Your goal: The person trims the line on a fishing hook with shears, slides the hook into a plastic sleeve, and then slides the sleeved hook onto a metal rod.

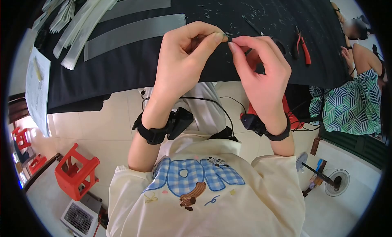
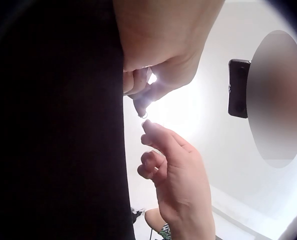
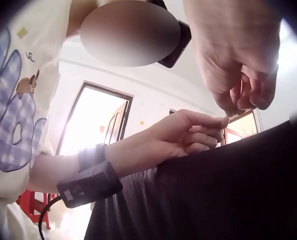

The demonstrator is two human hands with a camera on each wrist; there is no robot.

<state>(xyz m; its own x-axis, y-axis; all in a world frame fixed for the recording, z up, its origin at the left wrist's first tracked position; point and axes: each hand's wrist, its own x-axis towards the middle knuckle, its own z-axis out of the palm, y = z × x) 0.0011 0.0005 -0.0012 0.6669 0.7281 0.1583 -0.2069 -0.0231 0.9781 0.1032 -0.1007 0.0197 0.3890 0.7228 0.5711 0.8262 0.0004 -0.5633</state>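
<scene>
Above the black cloth, the left hand point(image 1: 181, 59) pinches a small thin piece point(image 1: 227, 34) between thumb and index finger. In the left wrist view, a tiny curved loop point(image 2: 144, 115) shows at the tips of the left hand point(image 2: 161, 45). Just to its right, the right hand point(image 1: 263, 69) has thumb and index fingertips close together, a small gap from the left fingertips; whether something fine is between them cannot be told. Its other fingers are curled. The right wrist view has the right hand point(image 3: 238, 60) above the left hand point(image 3: 181, 135).
Red-handled pliers point(image 1: 304, 49) and a thin metal tool point(image 1: 253, 25) lie on the black cloth point(image 1: 122, 75) beyond the right hand, among scattered short bits. Clear strips point(image 1: 134, 35) and bundled strips point(image 1: 83, 31) lie at left. Another person's patterned clothing point(image 1: 351, 104) shows at right.
</scene>
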